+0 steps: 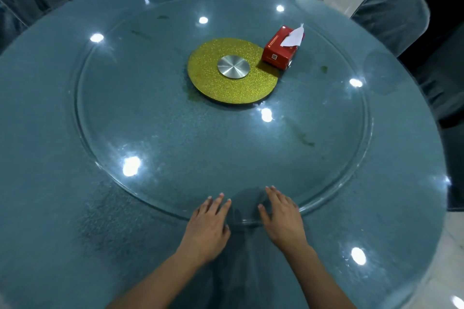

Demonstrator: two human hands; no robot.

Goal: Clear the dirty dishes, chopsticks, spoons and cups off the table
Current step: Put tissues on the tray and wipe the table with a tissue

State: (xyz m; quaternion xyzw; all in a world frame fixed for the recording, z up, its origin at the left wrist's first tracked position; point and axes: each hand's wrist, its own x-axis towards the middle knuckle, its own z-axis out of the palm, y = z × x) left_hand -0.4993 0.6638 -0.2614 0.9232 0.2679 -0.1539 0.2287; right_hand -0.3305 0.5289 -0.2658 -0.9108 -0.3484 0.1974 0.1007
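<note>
Fingers spread flat, the left hand (208, 221) and right hand (282, 218) rest on the near rim of the glass turntable (175, 138) — probably to turn it.

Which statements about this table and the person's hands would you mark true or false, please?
1. The red tissue box stands on the glass turntable with a tissue sticking out. True.
2. The left hand holds a cup. False: its fingers lie straight on the glass and hold nothing.
3. The right hand rests open at the turntable's near rim. True.
4. Bowls and chopsticks lie on the turntable. False: no dishes show, only the tissue box and the gold disc at the centre.
</note>
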